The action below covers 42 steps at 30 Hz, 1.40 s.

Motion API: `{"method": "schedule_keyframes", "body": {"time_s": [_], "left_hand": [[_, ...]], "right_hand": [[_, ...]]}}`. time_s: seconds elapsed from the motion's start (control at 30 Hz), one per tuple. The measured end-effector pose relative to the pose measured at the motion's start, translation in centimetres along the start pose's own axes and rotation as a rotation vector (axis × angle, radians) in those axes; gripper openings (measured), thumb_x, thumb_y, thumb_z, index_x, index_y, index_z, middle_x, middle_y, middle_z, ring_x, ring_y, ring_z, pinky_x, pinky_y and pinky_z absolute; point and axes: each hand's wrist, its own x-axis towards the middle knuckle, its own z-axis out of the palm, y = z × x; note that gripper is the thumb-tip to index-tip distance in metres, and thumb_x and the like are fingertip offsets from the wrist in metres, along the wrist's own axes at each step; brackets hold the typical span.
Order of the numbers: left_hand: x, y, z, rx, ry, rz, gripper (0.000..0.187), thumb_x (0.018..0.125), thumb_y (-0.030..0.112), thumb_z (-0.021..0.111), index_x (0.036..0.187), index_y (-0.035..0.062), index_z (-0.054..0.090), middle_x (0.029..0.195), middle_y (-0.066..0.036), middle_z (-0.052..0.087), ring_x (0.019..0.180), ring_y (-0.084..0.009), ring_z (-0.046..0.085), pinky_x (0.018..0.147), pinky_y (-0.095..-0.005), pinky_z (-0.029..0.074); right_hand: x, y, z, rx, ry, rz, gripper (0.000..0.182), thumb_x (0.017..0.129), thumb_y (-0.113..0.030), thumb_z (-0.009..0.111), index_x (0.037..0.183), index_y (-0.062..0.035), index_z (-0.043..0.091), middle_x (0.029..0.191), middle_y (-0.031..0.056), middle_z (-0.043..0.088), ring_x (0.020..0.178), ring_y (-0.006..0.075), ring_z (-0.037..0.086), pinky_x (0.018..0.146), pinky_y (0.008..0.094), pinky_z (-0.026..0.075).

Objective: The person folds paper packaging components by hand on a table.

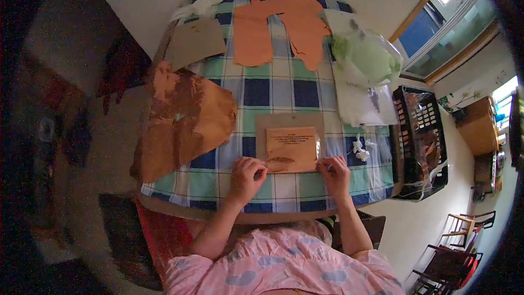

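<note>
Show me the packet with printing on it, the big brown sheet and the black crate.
Packet with printing (292,153): head view, its middle, below the printed lines.
Big brown sheet (188,125): head view, around its middle.
Black crate (428,116): head view, its slotted wall.

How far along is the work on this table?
Done, it seems: the printed packet lies flat on a greyish card. In hand: left hand and right hand pinch its lower corners. Perhaps yet to do: the orange pieces and brown sheet, lying loose.

A window (447,22) glows above stacked dark chairs (456,257).
</note>
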Motion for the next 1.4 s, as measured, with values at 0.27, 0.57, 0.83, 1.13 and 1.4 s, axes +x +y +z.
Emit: {"method": "schedule_keyframes", "body": {"time_s": [0.27, 0.57, 0.83, 1.13, 1.4], "left_hand": [[0.4, 0.1, 0.4, 0.066, 0.012, -0.061, 0.024, 0.065, 0.002, 0.069, 0.081, 0.0089, 0.051, 0.086, -0.007, 0.054, 0.086, -0.0285, 0.053, 0.078, -0.0412, 0.041], [0.1, -0.8, 0.9, 0.084, 0.099, -0.088, 0.029, 0.067, -0.006, 0.063, 0.087, 0.0061, 0.046, 0.09, -0.013, 0.049, 0.088, -0.0324, 0.049, 0.078, -0.0427, 0.041], [0.2, -1.4, -0.5, 0.187, 0.118, -0.025, 0.027, 0.068, -0.005, 0.062, 0.089, 0.0046, 0.047, 0.09, -0.013, 0.051, 0.087, -0.033, 0.049, 0.079, -0.0435, 0.041], [5.7, -2.4, 0.6, 0.134, 0.269, 0.035, 0.021, 0.074, 0.003, 0.061, 0.094, 0.0052, 0.055, 0.095, -0.013, 0.058, 0.095, -0.0332, 0.054, 0.082, -0.043, 0.043], [14.2, -4.7, 4.2, 0.364, -0.067, -0.066, 0.037, 0.077, 0.028, 0.068, 0.104, 0.0042, 0.059, 0.099, -0.013, 0.061, 0.096, -0.0299, 0.057, 0.082, -0.0412, 0.046]], "right_hand": [[0.3, -0.3, 0.7, -0.143, 0.054, -0.067, 0.012, 0.073, -0.007, 0.067, 0.083, -0.0062, 0.059, 0.081, 0.0097, 0.057, 0.083, 0.0311, 0.052, 0.074, 0.0404, 0.043], [0.6, 0.3, 1.0, -0.347, 0.156, -0.152, 0.019, 0.078, -0.002, 0.057, 0.096, -0.005, 0.055, 0.083, 0.0119, 0.051, 0.082, 0.0303, 0.049, 0.074, 0.0413, 0.04], [0.9, 0.9, 0.6, -0.233, 0.194, -0.106, 0.014, 0.08, -0.009, 0.059, 0.092, -0.0049, 0.054, 0.086, 0.0148, 0.054, 0.081, 0.0347, 0.052, 0.071, 0.045, 0.042], [1.0, 2.9, 1.2, -0.022, 0.077, -0.006, 0.014, 0.081, -0.011, 0.063, 0.09, -0.0024, 0.058, 0.084, 0.0142, 0.058, 0.078, 0.029, 0.058, 0.069, 0.0387, 0.046], [-0.1, 1.9, 1.7, 0.009, 0.194, 0.039, 0.018, 0.078, -0.012, 0.065, 0.093, -0.0029, 0.06, 0.081, 0.0134, 0.06, 0.076, 0.0292, 0.058, 0.07, 0.0391, 0.046]]}}
